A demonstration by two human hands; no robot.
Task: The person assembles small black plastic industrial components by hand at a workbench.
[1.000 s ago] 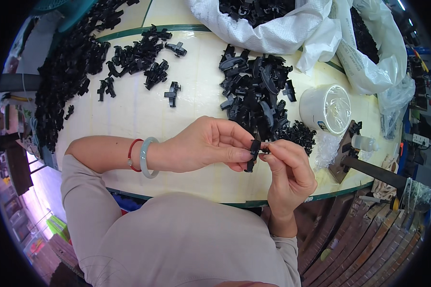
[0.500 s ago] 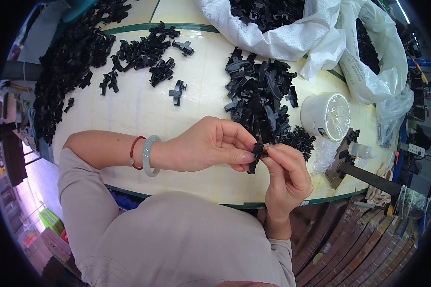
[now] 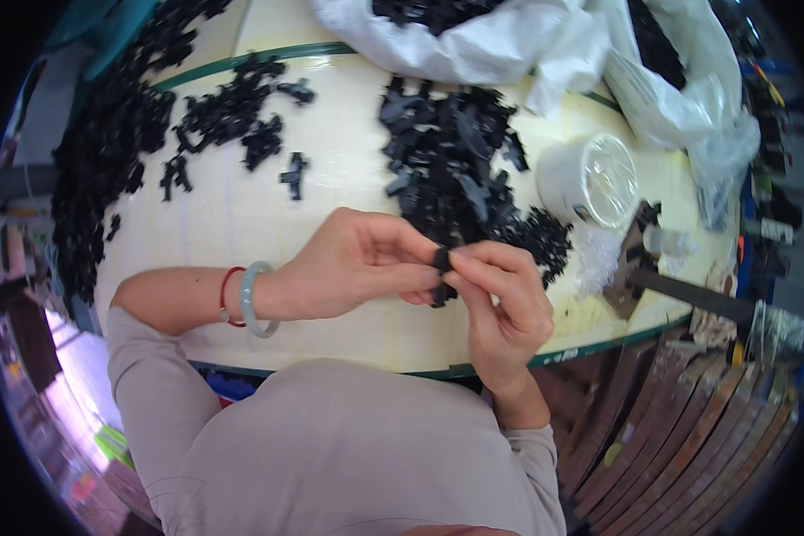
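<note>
Holding one black part [image 3: 442, 259] out front, just above the near side of the tabletop [image 3: 339, 143], both hands on it. Left hand [image 3: 357, 263] grips it between thumb and index finger, other fingers curled behind. Right hand [image 3: 509, 299] pinches at its right side, thumb and fingertips closed; too blurred to tell if a separate small piece is between them. Part is roughly upright, partly hidden by fingers. Just beyond the hands: pile of black parts [image 3: 460, 147], with a mound of smaller black pieces [image 3: 547, 241] at its right. Right of that, white tub [image 3: 563, 183], crumpled clear plastic [image 3: 597, 256] near it. White sack [image 3: 482, 54] behind the pile, dark pieces inside. Left side: large black heap [image 3: 107, 170], looser cluster [image 3: 228, 112], one lone part [image 3: 293, 175] lying apart. Left wrist wears red cord [image 3: 225, 295] and pale bangle [image 3: 248, 299].
</note>
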